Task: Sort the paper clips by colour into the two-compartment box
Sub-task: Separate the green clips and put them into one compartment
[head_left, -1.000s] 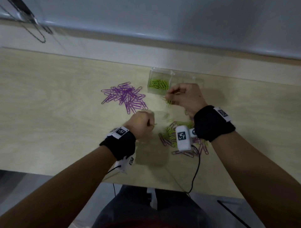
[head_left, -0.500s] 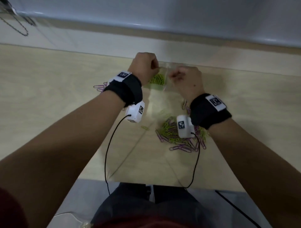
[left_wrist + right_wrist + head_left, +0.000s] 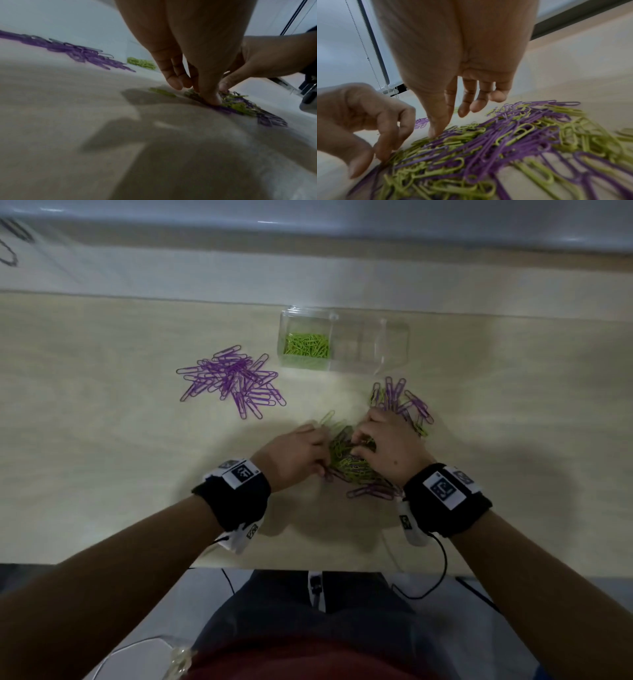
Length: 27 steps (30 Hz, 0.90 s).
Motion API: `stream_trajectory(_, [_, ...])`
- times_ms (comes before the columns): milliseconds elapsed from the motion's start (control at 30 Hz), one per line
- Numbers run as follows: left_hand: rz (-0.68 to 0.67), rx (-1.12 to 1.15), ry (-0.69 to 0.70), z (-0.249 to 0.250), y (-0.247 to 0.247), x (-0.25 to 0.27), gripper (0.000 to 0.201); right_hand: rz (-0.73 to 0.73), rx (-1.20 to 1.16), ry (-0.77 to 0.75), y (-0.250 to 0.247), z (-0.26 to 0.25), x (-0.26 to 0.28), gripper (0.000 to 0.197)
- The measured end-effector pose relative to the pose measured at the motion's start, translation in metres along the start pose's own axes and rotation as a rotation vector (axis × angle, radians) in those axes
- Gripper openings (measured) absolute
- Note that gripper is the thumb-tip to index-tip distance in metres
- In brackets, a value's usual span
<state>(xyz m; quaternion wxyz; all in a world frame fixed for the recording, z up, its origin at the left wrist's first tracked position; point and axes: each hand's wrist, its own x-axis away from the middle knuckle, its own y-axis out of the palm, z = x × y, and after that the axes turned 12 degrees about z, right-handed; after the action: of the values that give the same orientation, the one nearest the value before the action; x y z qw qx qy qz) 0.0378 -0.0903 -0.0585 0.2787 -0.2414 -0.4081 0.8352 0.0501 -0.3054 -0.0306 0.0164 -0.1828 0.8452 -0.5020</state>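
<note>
A mixed heap of green and purple paper clips (image 3: 352,462) lies on the table between my hands. My left hand (image 3: 322,455) reaches it from the left with curled fingers (image 3: 385,155) and its thumb (image 3: 211,100) down on the clips at the heap's edge; whether it pinches one is hidden. My right hand (image 3: 356,445) hovers over the heap with loose, nearly straight fingers (image 3: 471,108), its thumb tip touching the clips. The clear two-compartment box (image 3: 373,361) stands beyond. Green clips (image 3: 306,345) fill its left compartment. The right compartment shows nothing inside.
A separate pile of purple clips (image 3: 233,381) lies left of the box. More purple and green clips (image 3: 400,402) spread out beyond my right hand. The table's front edge (image 3: 137,561) runs near my wrists, with black cables (image 3: 442,570) hanging below.
Both hands were up at the box half a second ago. They have come back towards me and down onto the mixed heap. The head view has tilted down.
</note>
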Motion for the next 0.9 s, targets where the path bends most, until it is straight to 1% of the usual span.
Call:
stream_trajectory(67, [-0.017,0.004,-0.016,-0.003,0.007,0.003,0.029,-0.030,0.054,0.017,0.002,-0.004,-0.001,0.019])
stream_trajectory(167, [-0.028,0.021,-0.028,-0.006,0.010,0.003,0.031,-0.056,0.109,0.046,0.004,-0.005,0.000,0.015])
stream_trajectory(267, [0.031,0.068,-0.076,0.008,0.014,-0.009,0.024,-0.043,0.128,0.029,-0.004,0.013,0.007,0.013])
stream_trajectory(333, [0.152,0.205,-0.163,0.014,0.007,-0.010,0.018,-0.017,0.088,0.010,-0.006,0.017,0.010,0.013])
stream_trajectory(400, [0.292,0.337,-0.348,0.012,-0.004,-0.008,0.020,0.032,-0.001,-0.005,-0.009,0.018,0.013,0.013])
stream_trajectory(433, [0.345,0.346,-0.460,0.006,-0.009,-0.006,0.019,0.068,-0.075,-0.009,-0.012,0.019,0.015,0.012])
stream_trajectory(467, [0.390,0.320,-0.539,-0.001,-0.015,-0.005,0.016,0.115,-0.162,0.003,-0.014,0.020,0.017,0.011])
stream_trajectory(500, [0.430,0.273,-0.581,-0.009,-0.019,-0.004,0.012,0.166,-0.253,0.038,-0.018,0.020,0.018,0.009])
stream_trajectory(533, [0.457,0.205,-0.591,-0.017,-0.023,-0.003,0.009,0.213,-0.335,0.094,-0.022,0.020,0.019,0.008])
stream_trajectory(567, [0.461,0.088,-0.584,-0.024,-0.025,-0.003,0.005,0.252,-0.404,0.160,-0.026,0.021,0.020,0.007])
stream_trajectory(600, [0.451,-0.061,-0.565,-0.026,-0.026,-0.007,0.006,0.276,-0.460,0.223,-0.029,0.022,0.021,0.008])
stream_trajectory(633, [0.446,-0.181,-0.543,-0.025,-0.024,-0.011,0.011,0.283,-0.498,0.269,-0.031,0.023,0.022,0.011])
stream_trajectory(667, [0.446,-0.221,-0.524,-0.021,-0.022,-0.018,0.016,0.272,-0.514,0.294,-0.033,0.024,0.022,0.012])
stream_trajectory(733, [0.422,-0.108,-0.475,-0.002,-0.015,-0.035,0.025,0.228,-0.479,0.277,-0.033,0.027,0.023,0.013])
stream_trajectory(800, [0.326,-0.021,-0.446,0.015,0.000,-0.050,0.021,0.213,-0.389,0.205,-0.029,0.030,0.022,0.017])
stream_trajectory(833, [0.259,-0.032,-0.473,0.021,0.007,-0.057,0.016,0.212,-0.344,0.173,-0.027,0.031,0.023,0.018])
stream_trajectory(900, [0.152,-0.072,-0.583,0.028,0.018,-0.066,0.015,0.219,-0.281,0.147,-0.022,0.033,0.023,0.017])
